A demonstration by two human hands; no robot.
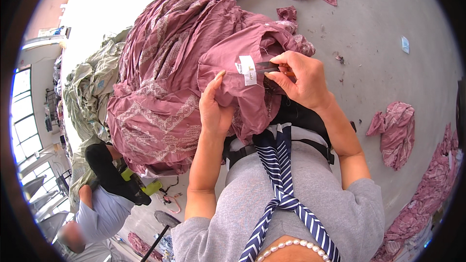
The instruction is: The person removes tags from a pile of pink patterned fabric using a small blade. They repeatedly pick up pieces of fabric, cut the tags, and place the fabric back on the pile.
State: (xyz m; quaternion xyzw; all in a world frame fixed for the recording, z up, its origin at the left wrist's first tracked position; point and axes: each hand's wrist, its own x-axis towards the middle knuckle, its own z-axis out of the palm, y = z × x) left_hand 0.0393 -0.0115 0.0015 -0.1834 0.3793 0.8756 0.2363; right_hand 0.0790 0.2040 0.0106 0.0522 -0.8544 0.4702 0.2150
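A dusty-pink garment piece [228, 63] is spread between my hands, with a white label [247, 70] on it. My left hand [214, 109] grips the cloth by its near edge, thumb on top and the other fingers mostly hidden under the fabric. To the right of the label, my right hand [303, 80] is closed on a pair of thread snips [266, 67] with dark blades and a bit of orange at the handle. The blade tips lie against the label's right edge. Loose threads hang from the cloth below my right hand.
A big heap of patterned pink cloth [165, 43] rises ahead and left, beside pale green cloth [92, 87]. Further pink pieces [398, 136] lie on the grey floor [378, 43] at right. Another person [104, 211] is at lower left.
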